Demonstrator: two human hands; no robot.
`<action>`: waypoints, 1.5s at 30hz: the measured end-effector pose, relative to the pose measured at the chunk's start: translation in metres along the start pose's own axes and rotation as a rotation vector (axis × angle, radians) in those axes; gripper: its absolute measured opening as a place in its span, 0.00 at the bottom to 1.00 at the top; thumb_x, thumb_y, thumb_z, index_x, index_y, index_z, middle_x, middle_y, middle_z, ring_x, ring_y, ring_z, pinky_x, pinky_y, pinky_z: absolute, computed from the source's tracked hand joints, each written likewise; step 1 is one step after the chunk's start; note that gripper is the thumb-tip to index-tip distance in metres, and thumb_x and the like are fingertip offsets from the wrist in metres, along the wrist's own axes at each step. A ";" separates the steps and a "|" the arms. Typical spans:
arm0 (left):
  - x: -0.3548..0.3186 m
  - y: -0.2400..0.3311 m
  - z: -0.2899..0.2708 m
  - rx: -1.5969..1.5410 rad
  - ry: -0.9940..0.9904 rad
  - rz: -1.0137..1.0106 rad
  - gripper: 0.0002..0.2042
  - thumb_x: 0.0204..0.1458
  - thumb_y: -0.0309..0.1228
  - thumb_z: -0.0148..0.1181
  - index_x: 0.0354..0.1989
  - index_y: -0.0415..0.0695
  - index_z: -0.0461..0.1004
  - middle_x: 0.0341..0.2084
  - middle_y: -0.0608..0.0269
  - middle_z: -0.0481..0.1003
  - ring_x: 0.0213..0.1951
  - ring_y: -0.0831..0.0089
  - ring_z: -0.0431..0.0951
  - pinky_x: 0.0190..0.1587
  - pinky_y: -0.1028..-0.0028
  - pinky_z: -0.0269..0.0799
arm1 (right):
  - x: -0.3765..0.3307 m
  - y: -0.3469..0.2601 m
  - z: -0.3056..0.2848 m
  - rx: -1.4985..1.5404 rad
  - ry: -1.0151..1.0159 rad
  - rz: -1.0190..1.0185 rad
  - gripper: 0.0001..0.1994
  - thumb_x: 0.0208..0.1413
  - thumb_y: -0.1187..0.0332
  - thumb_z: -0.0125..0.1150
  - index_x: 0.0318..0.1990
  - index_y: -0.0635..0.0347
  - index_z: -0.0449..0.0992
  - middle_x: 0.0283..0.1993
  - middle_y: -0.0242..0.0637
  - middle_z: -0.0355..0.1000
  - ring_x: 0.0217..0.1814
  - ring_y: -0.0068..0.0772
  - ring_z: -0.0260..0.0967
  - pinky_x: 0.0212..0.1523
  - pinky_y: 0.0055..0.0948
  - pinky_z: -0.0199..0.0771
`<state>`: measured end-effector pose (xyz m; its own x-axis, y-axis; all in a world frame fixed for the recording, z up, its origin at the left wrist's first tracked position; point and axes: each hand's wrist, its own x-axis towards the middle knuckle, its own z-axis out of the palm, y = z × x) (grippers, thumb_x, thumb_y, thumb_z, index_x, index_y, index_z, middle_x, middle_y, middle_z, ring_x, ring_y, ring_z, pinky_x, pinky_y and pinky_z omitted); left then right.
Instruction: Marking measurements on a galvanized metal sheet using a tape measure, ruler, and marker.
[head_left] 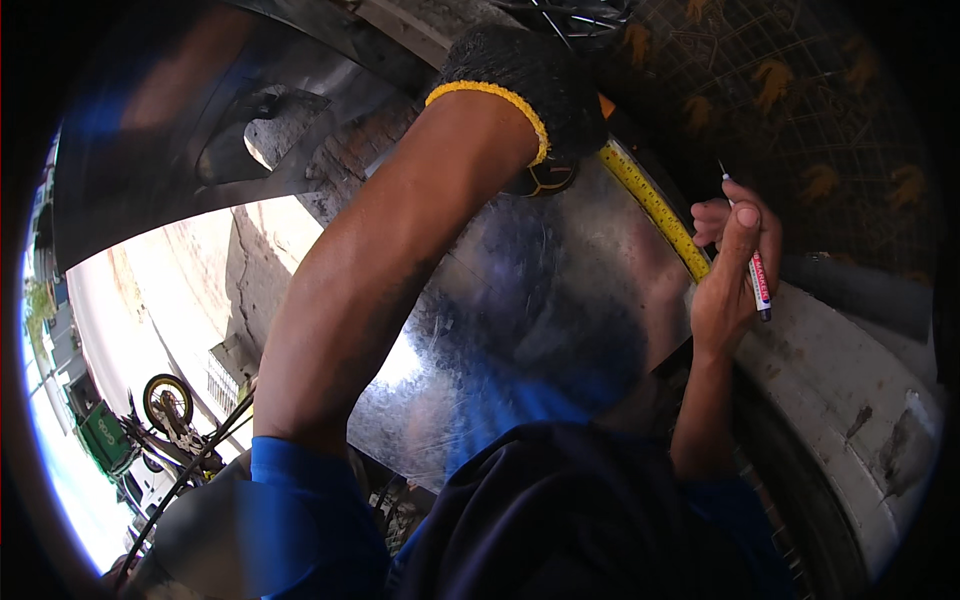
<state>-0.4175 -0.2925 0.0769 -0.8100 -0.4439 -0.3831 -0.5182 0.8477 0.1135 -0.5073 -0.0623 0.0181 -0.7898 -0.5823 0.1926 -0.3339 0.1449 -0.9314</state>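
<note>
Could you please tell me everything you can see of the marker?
The marker is slim and straight, with a mostly white barrel that looks like plastic, a red printed panel toward its lower end and a dark piece at that end. The other end narrows to a thin, dark point. It slants with the point up and slightly left, beside the yellow measuring tape. The bare right hand holds it, thumb and fingers hiding its middle.

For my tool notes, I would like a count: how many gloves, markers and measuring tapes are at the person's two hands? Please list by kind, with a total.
Black glove: 1
Marker: 1
Yellow measuring tape: 1
Total: 3
</note>
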 end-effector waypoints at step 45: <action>-0.138 -0.002 0.031 0.254 -0.277 -0.018 0.25 0.63 0.58 0.53 0.38 0.50 0.87 0.36 0.56 0.85 0.35 0.63 0.86 0.46 0.66 0.81 | -0.176 0.006 -0.072 -0.255 -0.178 -0.178 0.13 0.50 0.75 0.78 0.38 0.61 0.76 0.35 0.39 0.76 0.32 0.34 0.75 0.34 0.32 0.76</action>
<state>-0.2964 -0.2240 0.1011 -0.6789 -0.3932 -0.6200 -0.4185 0.9011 -0.1132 -0.4073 0.0982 0.0007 -0.6128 -0.7437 0.2673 -0.5940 0.2105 -0.7764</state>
